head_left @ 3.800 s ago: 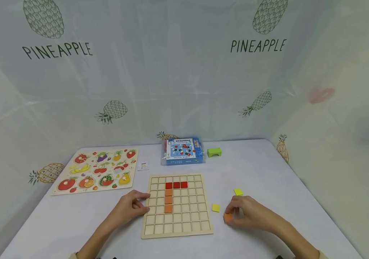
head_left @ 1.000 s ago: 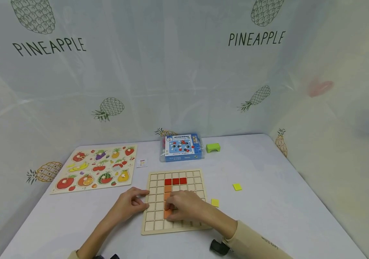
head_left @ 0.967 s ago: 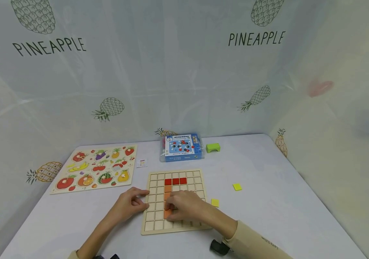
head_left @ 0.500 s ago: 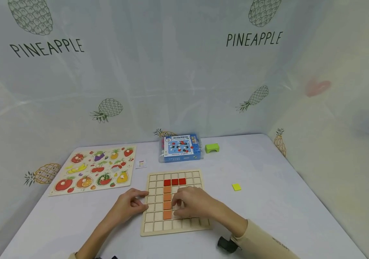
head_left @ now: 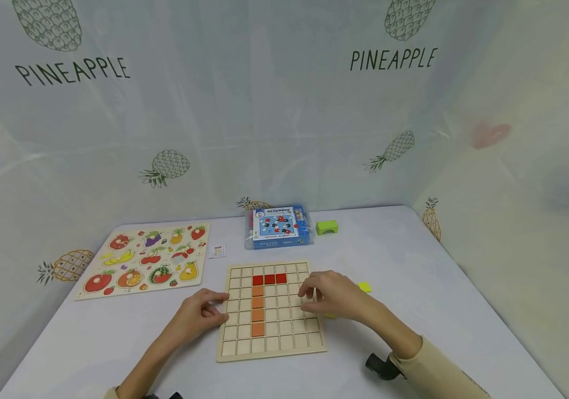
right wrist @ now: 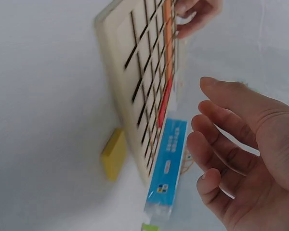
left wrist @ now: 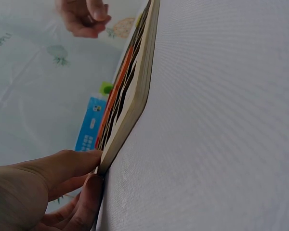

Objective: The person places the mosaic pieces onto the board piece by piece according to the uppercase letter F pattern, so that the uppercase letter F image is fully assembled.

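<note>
A wooden grid board (head_left: 286,327) lies on the table, with a row of three red tiles (head_left: 270,279) and a column of several orange tiles (head_left: 257,302) set in its cells. My left hand (head_left: 198,311) rests thumb and index fingertips on the board's left rim; the left wrist view has the thumb against that edge. Over the right side of the board hovers my right hand (head_left: 336,296), fingers loosely bent and nothing between them. One yellow tile (right wrist: 114,154) lies just off the board's right edge, mostly hidden by this hand in the head view. Another yellow tile (head_left: 364,287) is farther back.
At the back stand a blue boxed set (head_left: 279,227) in clear plastic and a green arch block (head_left: 327,227). A fruit puzzle board (head_left: 147,260) occupies the left side, with a small printed card (head_left: 217,251) beside it. A white pineapple-print curtain (head_left: 274,127) encloses the table.
My right hand has brought an orange tile from right of the board to the column's near end, released it, and drawn back rightward. The left hand stays at the rim.
</note>
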### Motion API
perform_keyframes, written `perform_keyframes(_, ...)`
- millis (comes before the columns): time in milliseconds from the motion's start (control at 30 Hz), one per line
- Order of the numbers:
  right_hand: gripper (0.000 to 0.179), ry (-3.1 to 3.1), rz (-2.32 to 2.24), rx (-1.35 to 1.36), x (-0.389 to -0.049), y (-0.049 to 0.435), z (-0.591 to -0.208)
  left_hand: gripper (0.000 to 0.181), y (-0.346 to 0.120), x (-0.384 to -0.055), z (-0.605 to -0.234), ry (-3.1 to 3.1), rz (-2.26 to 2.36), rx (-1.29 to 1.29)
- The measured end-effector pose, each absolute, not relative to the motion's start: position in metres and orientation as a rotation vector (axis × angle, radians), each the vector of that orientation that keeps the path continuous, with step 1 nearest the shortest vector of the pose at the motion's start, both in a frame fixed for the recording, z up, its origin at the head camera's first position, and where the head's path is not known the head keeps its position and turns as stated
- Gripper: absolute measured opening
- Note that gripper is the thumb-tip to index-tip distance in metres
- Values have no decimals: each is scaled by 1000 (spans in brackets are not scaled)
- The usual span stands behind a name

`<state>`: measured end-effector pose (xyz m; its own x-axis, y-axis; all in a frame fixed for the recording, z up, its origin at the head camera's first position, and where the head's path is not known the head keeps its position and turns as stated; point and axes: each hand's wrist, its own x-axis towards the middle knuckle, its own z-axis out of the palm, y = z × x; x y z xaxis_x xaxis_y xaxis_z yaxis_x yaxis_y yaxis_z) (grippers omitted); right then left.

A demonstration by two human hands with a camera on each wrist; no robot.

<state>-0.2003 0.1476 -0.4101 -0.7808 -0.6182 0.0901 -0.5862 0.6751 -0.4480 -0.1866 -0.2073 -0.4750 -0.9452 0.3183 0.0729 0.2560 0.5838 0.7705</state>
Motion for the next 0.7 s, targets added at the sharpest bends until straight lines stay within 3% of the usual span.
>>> perform_keyframes(700,23,2879,-660,-864,-196,209,-443,42,-207,-186,-475,2737,1312,503)
